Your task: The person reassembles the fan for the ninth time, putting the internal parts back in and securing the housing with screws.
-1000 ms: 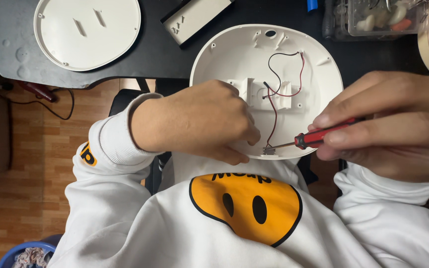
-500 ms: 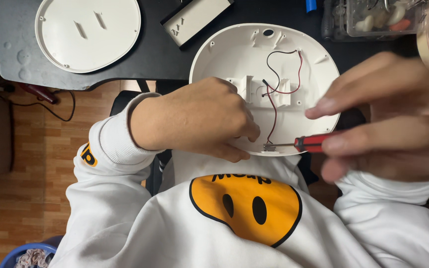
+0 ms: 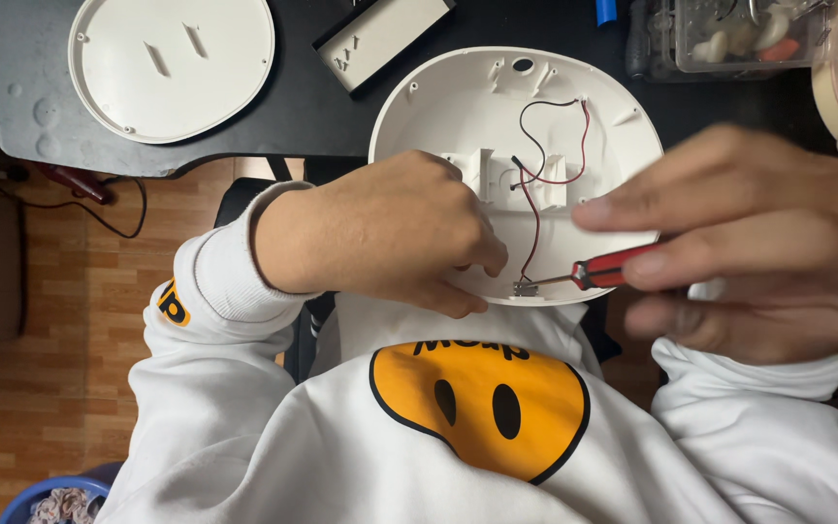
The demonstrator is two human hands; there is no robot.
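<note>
A white oval plastic shell [image 3: 458,112] lies half over the black desk's near edge, its hollow side up, with red and black wires [image 3: 535,180] running to a small metal part [image 3: 524,287] at its near rim. My left hand [image 3: 380,233] grips the shell's near rim, fingers curled just left of that part. My right hand [image 3: 758,243], blurred and close to the camera, holds a small red-handled screwdriver [image 3: 608,272] whose tip touches the metal part.
A second white oval cover [image 3: 172,63] lies on the black desk [image 3: 312,116] at the far left. A white rectangular block [image 3: 380,34] sits beyond the shell. A clear box of small parts [image 3: 720,39] stands at the far right. Wooden floor lies below left.
My right hand has lifted closer to the camera and looks larger and blurred. The screwdriver tip stays on the metal part. The left hand has not moved.
</note>
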